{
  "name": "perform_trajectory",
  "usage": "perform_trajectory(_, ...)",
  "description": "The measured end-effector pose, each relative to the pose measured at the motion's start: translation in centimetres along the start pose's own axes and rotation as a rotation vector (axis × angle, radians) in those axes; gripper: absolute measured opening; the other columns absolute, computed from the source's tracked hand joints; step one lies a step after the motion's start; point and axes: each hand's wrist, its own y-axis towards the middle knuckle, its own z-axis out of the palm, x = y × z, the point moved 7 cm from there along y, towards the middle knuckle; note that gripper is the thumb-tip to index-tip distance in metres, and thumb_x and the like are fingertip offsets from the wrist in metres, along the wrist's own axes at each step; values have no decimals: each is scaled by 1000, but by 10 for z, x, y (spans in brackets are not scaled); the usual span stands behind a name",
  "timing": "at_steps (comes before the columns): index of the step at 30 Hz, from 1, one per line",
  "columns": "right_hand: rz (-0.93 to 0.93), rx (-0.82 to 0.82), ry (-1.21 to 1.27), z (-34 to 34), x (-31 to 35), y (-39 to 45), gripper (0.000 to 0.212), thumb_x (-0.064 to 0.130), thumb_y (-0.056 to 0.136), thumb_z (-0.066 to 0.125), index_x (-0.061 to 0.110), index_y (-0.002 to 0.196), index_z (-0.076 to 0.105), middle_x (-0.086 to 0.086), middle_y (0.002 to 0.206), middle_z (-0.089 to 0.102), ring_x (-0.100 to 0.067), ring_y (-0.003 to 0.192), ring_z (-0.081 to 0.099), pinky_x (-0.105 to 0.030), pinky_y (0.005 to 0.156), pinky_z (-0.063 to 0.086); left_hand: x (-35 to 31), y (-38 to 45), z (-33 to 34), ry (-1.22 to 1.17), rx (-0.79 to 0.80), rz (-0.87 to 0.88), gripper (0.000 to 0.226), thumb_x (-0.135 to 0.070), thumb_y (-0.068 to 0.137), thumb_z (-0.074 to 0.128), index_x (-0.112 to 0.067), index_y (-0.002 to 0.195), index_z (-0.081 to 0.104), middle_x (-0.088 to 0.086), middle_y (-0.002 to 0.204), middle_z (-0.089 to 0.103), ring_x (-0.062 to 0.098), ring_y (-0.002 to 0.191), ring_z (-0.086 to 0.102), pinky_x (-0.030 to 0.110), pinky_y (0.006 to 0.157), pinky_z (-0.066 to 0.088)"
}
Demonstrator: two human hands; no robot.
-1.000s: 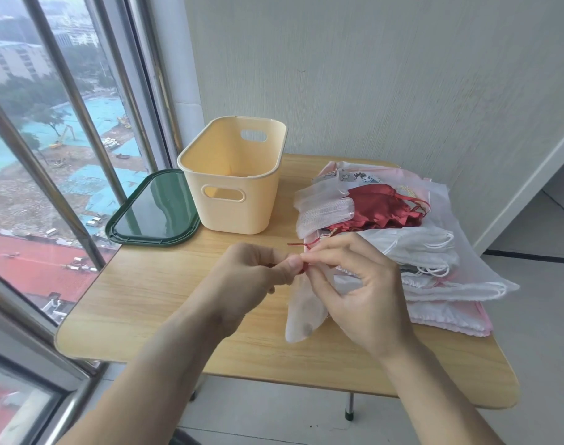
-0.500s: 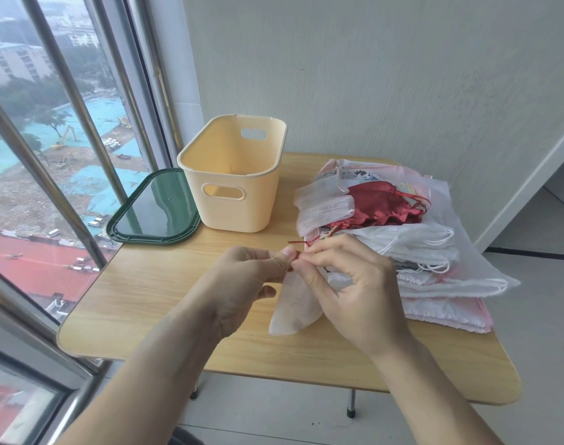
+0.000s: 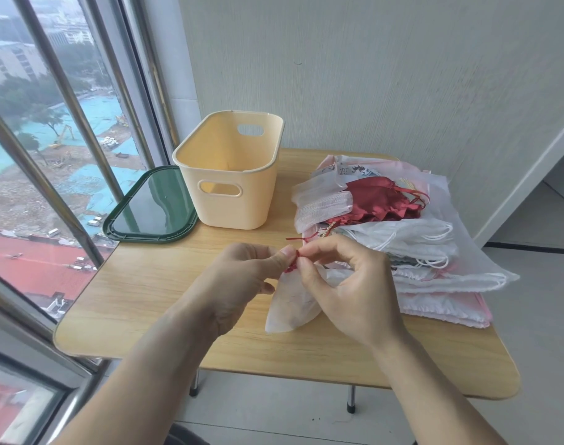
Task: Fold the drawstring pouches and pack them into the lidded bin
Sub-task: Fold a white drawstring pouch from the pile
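Much of the sheer white pouch (image 3: 290,303) is hidden behind the right hand (image 3: 348,290), so its top edge and gathered mouth cannot be made out; only its rounded lower half shows, hanging down to the wooden table (image 3: 152,293) near the front edge. The left hand (image 3: 238,281) and the right meet above it, thumb and forefinger of each pinching the thin red drawstring (image 3: 292,263) (a loose red end trails off toward the pile). The other fingers of both hands are curled, and what they touch, if anything, is probably just the pouch cloth. The pouch is translucent, pale and unprinted. Against half a second ago, it hangs a little more upright and the pinch sits slightly lower. The pile of pouches (image 3: 402,232), white, pink and one dark red, lies at the table's right, partly cut by the hand. The cream bin (image 3: 232,168) stands open behind, its green lid (image 3: 152,210) flat just beside it.
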Motion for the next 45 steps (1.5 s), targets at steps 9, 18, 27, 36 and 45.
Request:
perform_trajectory(9,62,10,26,1,-1,0,15,4,82,76,18,87,76,13,81,74,-11,83,72,-27,77,57,-1,-2,8,10,103,-21,26,-20,100,51,-4,90,68,5,84,66,13,80,60,27,74,46)
perform_trajectory(18,-21,-85,-86,-3,5,-1,10,7,80,71,16,85,74,9,89,71,-11,90,68,-28,76,54,4,0,7,-181,83,-67,22,-25,86,62,-3,87,68,7,86,67,12,80,64,24,71,49)
perform_trajectory(27,218,-24,-5,2,-11,-1,4,16,82,82,19,83,81,15,95,75,-1,98,69,-28,88,55,3,1,-2,-113,-81,20,19,-28,75,72,-10,70,77,7,77,74,15,75,65,27,77,50)
perform_trajectory(36,240,-6,-50,1,-5,-1,9,20,74,79,24,67,76,21,88,74,-1,91,69,-23,82,53,-16,-8,-5,291,-224,216,14,-26,89,73,-21,77,78,-8,81,76,4,80,67,18,73,49)
perform_trajectory(45,521,15,218,2,-25,-3,21,25,66,62,5,59,62,14,85,74,-4,54,59,-14,41,37,-31,-16,18,854,-271,655,4,-25,93,66,-21,92,68,-14,97,64,8,95,55,22,81,43)
